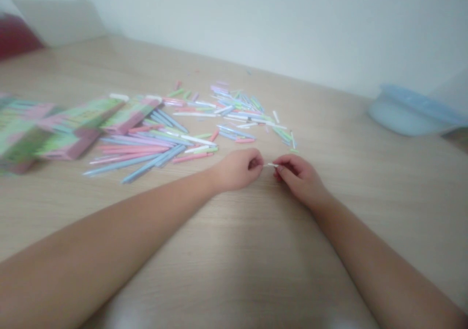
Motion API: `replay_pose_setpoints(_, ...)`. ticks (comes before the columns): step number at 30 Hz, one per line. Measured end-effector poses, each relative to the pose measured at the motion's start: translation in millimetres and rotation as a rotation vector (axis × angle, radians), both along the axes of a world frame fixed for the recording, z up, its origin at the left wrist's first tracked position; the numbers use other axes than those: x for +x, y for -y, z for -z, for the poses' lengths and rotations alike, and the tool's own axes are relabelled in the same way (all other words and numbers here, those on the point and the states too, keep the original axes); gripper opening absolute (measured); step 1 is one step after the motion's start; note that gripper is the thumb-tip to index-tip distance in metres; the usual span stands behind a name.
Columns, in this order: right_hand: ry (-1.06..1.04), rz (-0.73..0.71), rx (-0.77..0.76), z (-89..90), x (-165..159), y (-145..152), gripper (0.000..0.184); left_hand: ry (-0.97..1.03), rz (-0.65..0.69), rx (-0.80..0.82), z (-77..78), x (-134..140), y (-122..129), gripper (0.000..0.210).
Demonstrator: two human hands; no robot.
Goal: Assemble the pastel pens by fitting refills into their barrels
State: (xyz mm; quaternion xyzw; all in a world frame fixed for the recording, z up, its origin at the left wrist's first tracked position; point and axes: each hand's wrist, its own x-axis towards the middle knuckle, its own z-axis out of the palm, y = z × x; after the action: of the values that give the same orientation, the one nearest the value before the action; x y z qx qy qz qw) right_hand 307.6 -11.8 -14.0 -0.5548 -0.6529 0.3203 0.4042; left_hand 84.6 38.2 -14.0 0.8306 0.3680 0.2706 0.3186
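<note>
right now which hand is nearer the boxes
Left. The left hand is right of the boxes, with coloured sticks partly between; the right hand is farther right, past the left one.

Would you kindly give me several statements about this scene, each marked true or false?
1. The right hand pinches a thin white piece. True.
2. The left hand lies flat, fingers spread. False: it is curled.
3. Green-and-pink boxes lie left of both hands. True.
4. The pen-like sticks are all red. False: some are blue, pink or white.
5. The light-blue item is at the left edge. False: it is on the right.
</note>
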Motion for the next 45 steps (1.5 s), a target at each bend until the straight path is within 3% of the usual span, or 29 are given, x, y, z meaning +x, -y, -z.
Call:
replay_pose_setpoints(3, 0.023, 0.007, 0.009, -0.2, 0.6, -0.1, 0.014, 0.011, -0.009, -0.006, -0.3, -0.3, 0.0, 0.016)
replay_pose_setpoints(9, 0.140, -0.006, 0.052, 1.8, 0.6, -0.7, 0.017, 0.010, 0.012, 0.015, -1.2, 0.3, 2.0, 0.047)
replay_pose_setpoints(13, 0.139, -0.030, 0.068, 4.3, 1.9, -1.5, 0.019, 0.006, 0.051, 0.053, -1.9, 1.0, 1.9, 0.043)
replay_pose_setpoints(18, 0.128, -0.029, 0.058, 3.6, 0.2, -1.5, 0.021, 0.027, -0.019, 0.019, -0.8, 0.0, 0.5, 0.032)
replay_pose_setpoints(22, 0.119, -0.025, 0.061, 2.8, -1.1, -1.1, 0.019, 0.093, -0.054, -0.138, -3.0, 0.0, -1.9, 0.021)
replay_pose_setpoints(29, 0.091, 0.000, 0.055, 1.2, -3.8, -0.1, 0.022, 0.280, 0.000, -0.422, -3.6, 3.4, -8.8, 0.008)
replay_pose_setpoints(34, 0.034, 0.077, 0.040, -2.8, -7.5, -0.3, 0.027, 0.279, 0.018, -0.411, -3.7, 3.0, -8.2, 0.006)
replay_pose_setpoints(45, 0.022, 0.082, 0.048, -3.5, -7.7, 0.9, 0.028, 0.272, 0.011, -0.413, -3.9, 3.5, -6.3, 0.006)
